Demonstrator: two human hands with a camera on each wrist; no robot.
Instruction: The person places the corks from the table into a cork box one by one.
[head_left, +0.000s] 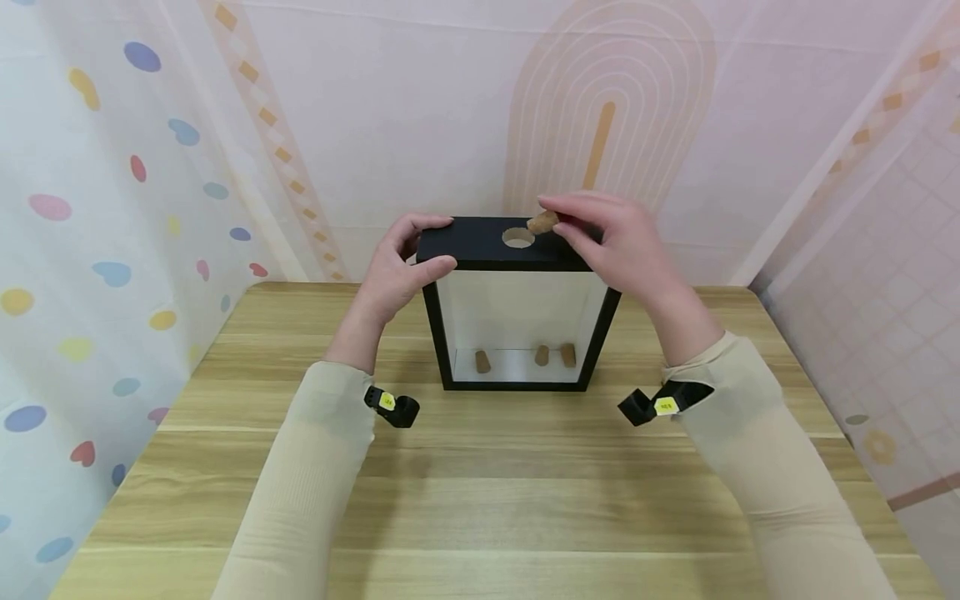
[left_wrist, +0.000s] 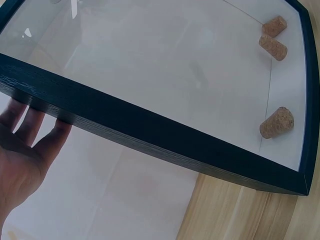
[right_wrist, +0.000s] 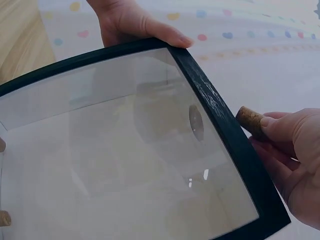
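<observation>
Our right hand [head_left: 615, 242] pinches a cork [head_left: 542, 222] beside the hole [head_left: 517, 237] while our left hand [head_left: 397, 267] grips the black frame box [head_left: 480, 250].

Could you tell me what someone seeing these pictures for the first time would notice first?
A black shadow-box frame with a clear front stands upright in the middle of the wooden table. The right hand pinches a cork just beside the round hole in the frame's top, while the left hand grips the top left corner. Three corks lie on the floor inside.
</observation>
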